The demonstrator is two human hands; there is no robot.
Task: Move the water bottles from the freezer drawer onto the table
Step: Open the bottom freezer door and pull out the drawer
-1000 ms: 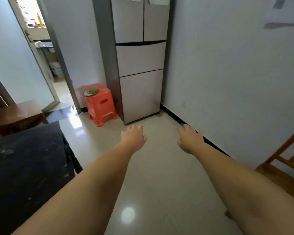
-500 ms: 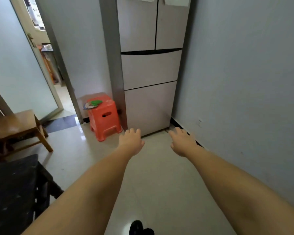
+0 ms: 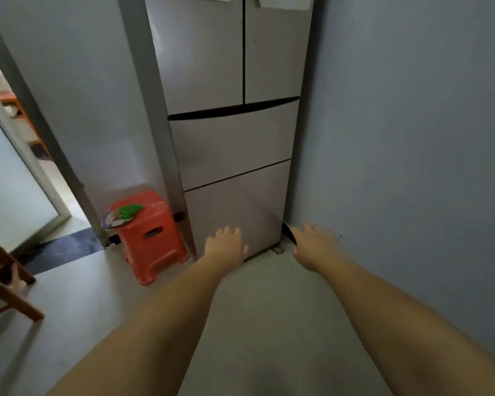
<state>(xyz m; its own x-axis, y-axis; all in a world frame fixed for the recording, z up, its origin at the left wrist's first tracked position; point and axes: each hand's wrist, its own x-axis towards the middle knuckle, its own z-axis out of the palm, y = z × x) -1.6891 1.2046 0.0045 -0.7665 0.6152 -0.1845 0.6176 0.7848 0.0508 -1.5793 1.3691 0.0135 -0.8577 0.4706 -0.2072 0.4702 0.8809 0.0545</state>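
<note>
A tall silver fridge (image 3: 229,81) stands against the wall ahead. Its two lower drawers, the upper one (image 3: 232,147) and the bottom one (image 3: 237,207), are both closed. No water bottles show; the table is out of view. My left hand (image 3: 226,245) is stretched out, palm down, fingers apart, in front of the bottom drawer's lower edge. My right hand (image 3: 312,244) is out too, empty, fingers spread, near the fridge's lower right corner and the wall.
An orange plastic stool (image 3: 152,238) with a green item on top stands left of the fridge. A wooden stool (image 3: 6,284) sits at the far left. An open doorway (image 3: 26,155) is at the left. A grey wall (image 3: 412,167) runs close on the right.
I have walked closer to the fridge, which now fills more of the view. The dark table at the lower left has dropped out of sight. Both hands stay outstretched and empty.
</note>
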